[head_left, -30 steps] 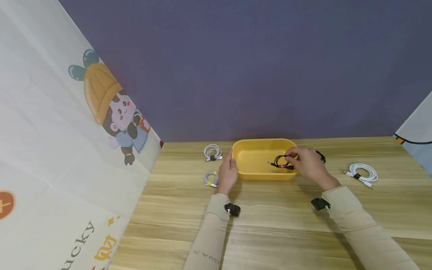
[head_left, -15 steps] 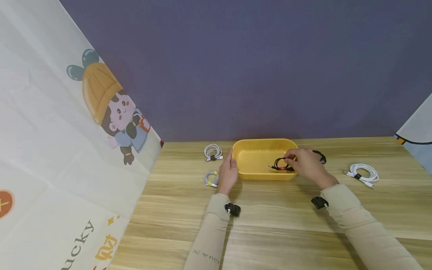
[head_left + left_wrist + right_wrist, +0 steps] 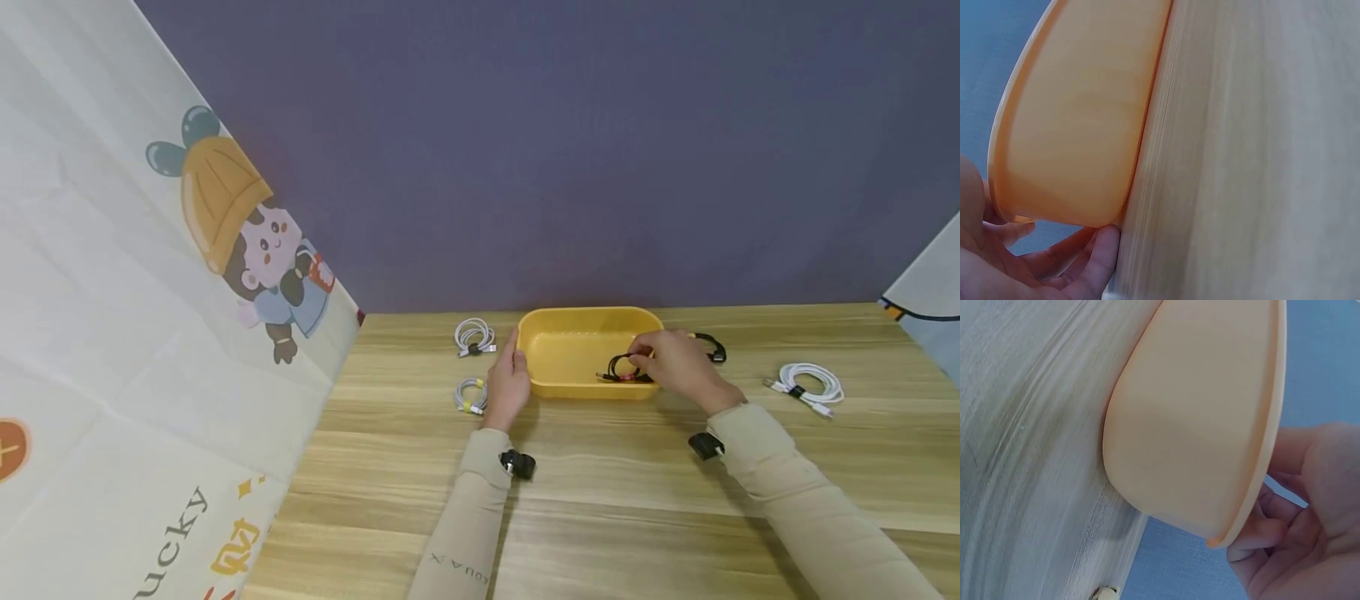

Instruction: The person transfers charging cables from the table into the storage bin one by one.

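Note:
In the head view, a yellow plastic box point(image 3: 558, 390) stands near the table's back edge. My left hand point(image 3: 508, 387) holds its left end, the thumb at the rim and the other fingers against the outer wall. My right hand point(image 3: 678, 367) reaches over the right end and pinches a coiled black cable point(image 3: 621, 367) low inside the box. That cable has a slim plug and a red band; part of it is behind the fingers. In the right wrist view, the box's wall point(image 3: 1191, 425) hides the cable.
Left of the box lie a white coiled cable point(image 3: 474, 337) and a grey one with yellow ties point(image 3: 470, 397). To the right are another black cable point(image 3: 716, 348), partly behind my hand, and a larger white cable point(image 3: 806, 387). A dark partition point(image 3: 555, 158) rises behind the table.
My right hand has shifted slightly left, and the black cable has sunk a little lower in the box. My left hand stays at the box's end.

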Demonstrator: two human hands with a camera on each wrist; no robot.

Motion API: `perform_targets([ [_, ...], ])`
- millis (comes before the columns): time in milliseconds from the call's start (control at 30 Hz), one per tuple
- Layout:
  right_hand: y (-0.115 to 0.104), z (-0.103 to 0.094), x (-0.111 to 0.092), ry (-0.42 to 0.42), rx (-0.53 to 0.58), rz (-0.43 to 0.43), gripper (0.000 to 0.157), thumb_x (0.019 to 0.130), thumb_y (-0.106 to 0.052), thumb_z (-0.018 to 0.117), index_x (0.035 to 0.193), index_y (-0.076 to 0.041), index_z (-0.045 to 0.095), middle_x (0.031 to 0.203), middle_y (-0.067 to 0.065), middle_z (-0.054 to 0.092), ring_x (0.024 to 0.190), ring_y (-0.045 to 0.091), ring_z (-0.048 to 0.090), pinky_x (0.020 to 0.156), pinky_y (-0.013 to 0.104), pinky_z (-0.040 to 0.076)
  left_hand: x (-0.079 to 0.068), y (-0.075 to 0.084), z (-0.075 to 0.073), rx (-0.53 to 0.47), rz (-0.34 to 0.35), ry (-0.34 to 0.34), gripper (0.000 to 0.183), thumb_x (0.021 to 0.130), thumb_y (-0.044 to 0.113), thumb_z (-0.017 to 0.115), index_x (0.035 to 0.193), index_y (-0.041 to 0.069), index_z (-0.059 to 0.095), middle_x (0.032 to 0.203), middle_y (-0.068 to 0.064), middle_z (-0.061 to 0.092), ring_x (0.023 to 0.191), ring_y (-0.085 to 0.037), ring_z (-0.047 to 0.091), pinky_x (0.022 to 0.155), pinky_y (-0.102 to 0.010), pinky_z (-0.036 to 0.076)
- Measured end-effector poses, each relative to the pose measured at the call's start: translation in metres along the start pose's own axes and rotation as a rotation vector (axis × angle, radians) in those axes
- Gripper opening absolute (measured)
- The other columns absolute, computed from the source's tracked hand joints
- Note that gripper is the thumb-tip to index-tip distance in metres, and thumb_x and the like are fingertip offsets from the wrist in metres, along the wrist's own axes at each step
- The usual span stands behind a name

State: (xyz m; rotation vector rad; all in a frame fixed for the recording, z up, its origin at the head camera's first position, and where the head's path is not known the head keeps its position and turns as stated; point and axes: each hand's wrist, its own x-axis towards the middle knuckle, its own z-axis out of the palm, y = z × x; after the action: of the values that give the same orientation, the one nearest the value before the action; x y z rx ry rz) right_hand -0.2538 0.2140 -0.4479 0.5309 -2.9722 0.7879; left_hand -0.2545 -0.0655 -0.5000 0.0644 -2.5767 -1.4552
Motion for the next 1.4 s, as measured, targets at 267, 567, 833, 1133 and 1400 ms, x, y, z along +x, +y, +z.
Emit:
perform_targets([
  [267,-0.0023,0.0012,0.0003,-0.007,-0.04,-0.02,0.013,0.096,-0.014,0.07,0.103,-0.006,0.078,0.091,0.008,0.076,0.059,0.011,0.057,0.055,0.031,0.046,0.0,-0.0001,0.0002,-0.008,0.0,-0.003,0.049,0.11,0.025,0.039,0.159,0.028,0.038,0.153,-0.011,0.054,0.138,-0.036,0.053,0.116,-0.052,0.043],
  [567,-0.0021,0.0025,0.0024,-0.02,-0.066,-0.023,0.009,0.096,-0.014,0.071,0.097,-0.009,0.079,0.084,0.002,0.076,0.06,0.011,0.059,0.056,0.031,0.046,-0.0009,0.001,-0.0018,-0.017,0.003,-0.003,0.049,0.11,0.025,0.039,0.159,0.028,0.038,0.153,-0.011,0.053,0.138,-0.037,0.053,0.117,-0.053,0.042],
  [833,-0.0071,0.0,0.0032,-0.027,-0.11,-0.044,0.006,0.094,-0.012,0.073,0.091,-0.011,0.078,0.08,0.0,0.073,0.066,0.013,0.061,0.06,0.037,0.051,0.0,0.0005,-0.0034,-0.025,-0.003,-0.009,0.049,0.11,0.025,0.039,0.159,0.029,0.038,0.154,-0.01,0.052,0.139,-0.038,0.052,0.117,-0.053,0.042],
  [1133,-0.0078,0.0007,0.0044,-0.039,-0.133,-0.049,0.007,0.093,-0.011,0.072,0.088,-0.011,0.077,0.079,0.0,0.072,0.064,0.013,0.059,0.058,0.035,0.05,-0.0001,0.0009,-0.0032,-0.029,-0.009,-0.014,0.049,0.11,0.025,0.039,0.159,0.03,0.038,0.154,-0.01,0.053,0.139,-0.036,0.052,0.117,-0.052,0.042],
  [1400,-0.0058,0.003,0.0074,-0.061,-0.159,-0.033,0.012,0.094,-0.012,0.071,0.082,-0.014,0.076,0.079,0.0,0.072,0.062,0.013,0.057,0.056,0.033,0.047,-0.0001,0.0004,-0.0025,-0.019,-0.003,-0.011,0.049,0.11,0.026,0.039,0.159,0.03,0.038,0.154,-0.01,0.053,0.139,-0.036,0.052,0.117,-0.052,0.042],
])
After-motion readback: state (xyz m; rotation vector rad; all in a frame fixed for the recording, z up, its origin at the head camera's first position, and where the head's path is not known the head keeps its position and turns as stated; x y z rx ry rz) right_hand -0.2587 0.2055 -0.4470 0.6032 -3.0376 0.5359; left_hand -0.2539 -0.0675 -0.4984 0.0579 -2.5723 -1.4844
